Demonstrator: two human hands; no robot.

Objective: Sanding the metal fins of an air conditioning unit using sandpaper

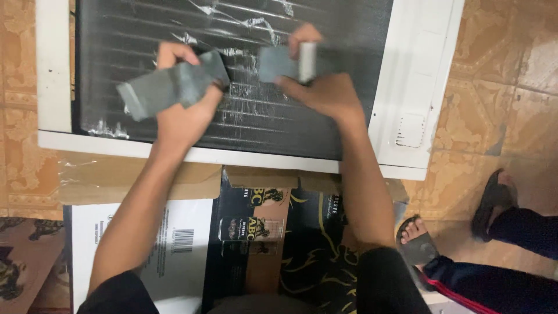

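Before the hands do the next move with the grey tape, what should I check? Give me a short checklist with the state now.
1. Left hand grips the loose grey tape strip: ok.
2. Right hand holds the tape roll: ok.
3. Strip free of twists: not ok, it looks folded.
4. Finned panel undamaged: not ok, fins bent and scuffed.
5. Another person's sandalled feet away from the panel: ok.
6. Sticky side direction: cannot tell.

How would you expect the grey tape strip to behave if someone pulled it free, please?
The tape strip looks floppy: it bends and creases in the left hand. It is probably light, held by a few fingers. It likely clings to itself, since it folds over near the right hand.
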